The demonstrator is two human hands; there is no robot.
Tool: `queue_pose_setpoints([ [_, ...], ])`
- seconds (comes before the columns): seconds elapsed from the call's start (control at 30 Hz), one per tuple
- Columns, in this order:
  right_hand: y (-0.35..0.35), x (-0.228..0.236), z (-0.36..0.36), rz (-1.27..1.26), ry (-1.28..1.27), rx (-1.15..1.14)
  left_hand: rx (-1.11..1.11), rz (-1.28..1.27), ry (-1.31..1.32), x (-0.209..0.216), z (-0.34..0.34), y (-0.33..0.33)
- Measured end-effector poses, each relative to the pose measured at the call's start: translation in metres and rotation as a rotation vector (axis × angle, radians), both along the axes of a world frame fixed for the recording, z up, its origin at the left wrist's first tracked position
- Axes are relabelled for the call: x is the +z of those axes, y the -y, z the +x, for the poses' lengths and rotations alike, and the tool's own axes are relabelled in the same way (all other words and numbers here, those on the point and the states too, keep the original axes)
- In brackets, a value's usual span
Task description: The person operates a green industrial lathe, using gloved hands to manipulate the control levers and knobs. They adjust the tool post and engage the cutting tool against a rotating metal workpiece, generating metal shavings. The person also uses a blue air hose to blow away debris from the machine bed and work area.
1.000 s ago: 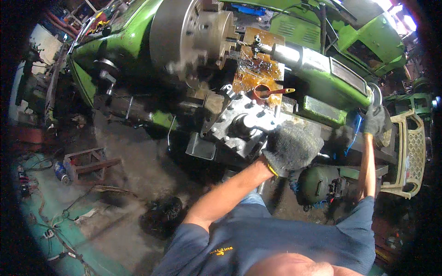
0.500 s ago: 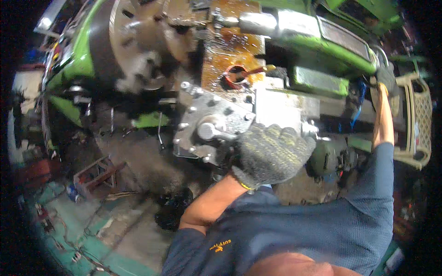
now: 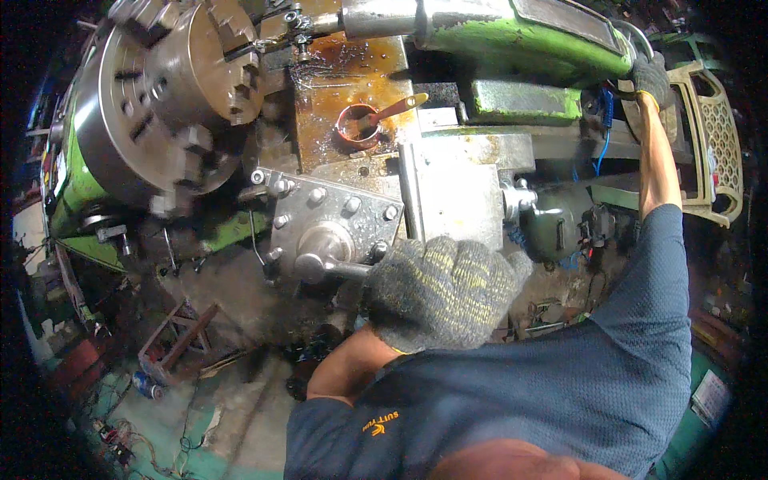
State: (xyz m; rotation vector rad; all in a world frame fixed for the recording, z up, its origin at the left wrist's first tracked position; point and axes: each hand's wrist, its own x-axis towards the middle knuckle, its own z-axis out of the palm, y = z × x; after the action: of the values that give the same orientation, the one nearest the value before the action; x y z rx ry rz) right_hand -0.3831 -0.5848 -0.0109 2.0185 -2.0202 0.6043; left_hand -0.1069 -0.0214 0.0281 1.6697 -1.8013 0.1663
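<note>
My left hand [image 3: 448,294], in a grey and yellow knitted glove, is closed around the end of a metal lever [image 3: 346,269]. The lever comes out of a round hub on top of a square steel tool post [image 3: 336,206] with several bolts along its edges. Farther off at the right, my right hand [image 3: 651,77], also gloved, is closed on the rim of the tailstock handwheel [image 3: 634,35]; its fingers are partly hidden. Beyond the tool post a red cup [image 3: 347,138] holds a brush with a wooden handle [image 3: 404,106], standing on an oily brown plate [image 3: 320,88].
A large lathe chuck [image 3: 136,104] with stepped jaws fills the upper left. The green tailstock [image 3: 520,48] reaches across the top right. A beige plastic chair [image 3: 716,152] stands at the right. On the floor lie a rusty metal frame [image 3: 182,340] and a can [image 3: 147,386].
The view has shifted, so the lathe parts sit farther left and the cup and tailstock higher. The chuck shows more fully. Both hands keep their holds on the lever and handwheel.
</note>
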Motion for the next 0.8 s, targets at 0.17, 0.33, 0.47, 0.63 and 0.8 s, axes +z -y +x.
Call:
queue_pose_setpoints([
  [0.17, 0.001, -0.002, 0.000, -0.013, -0.015, 0.029, -0.013, 0.011, 0.003, -0.001, 0.001, -0.001],
  [0.33, -0.006, 0.004, 0.002, -0.017, -0.024, -0.027, -0.021, 0.016, -0.002, 0.000, 0.001, -0.004],
  [0.47, -0.002, 0.000, 0.009, 0.015, -0.028, -0.019, -0.011, 0.027, 0.005, -0.002, 0.001, -0.006],
  [0.63, 0.002, -0.001, -0.002, -0.019, -0.045, -0.051, -0.018, 0.022, 0.000, -0.002, 0.001, -0.008],
  [0.8, 0.005, -0.005, 0.014, 0.022, -0.062, -0.044, 0.022, 0.030, 0.018, -0.006, 0.003, -0.014],
])
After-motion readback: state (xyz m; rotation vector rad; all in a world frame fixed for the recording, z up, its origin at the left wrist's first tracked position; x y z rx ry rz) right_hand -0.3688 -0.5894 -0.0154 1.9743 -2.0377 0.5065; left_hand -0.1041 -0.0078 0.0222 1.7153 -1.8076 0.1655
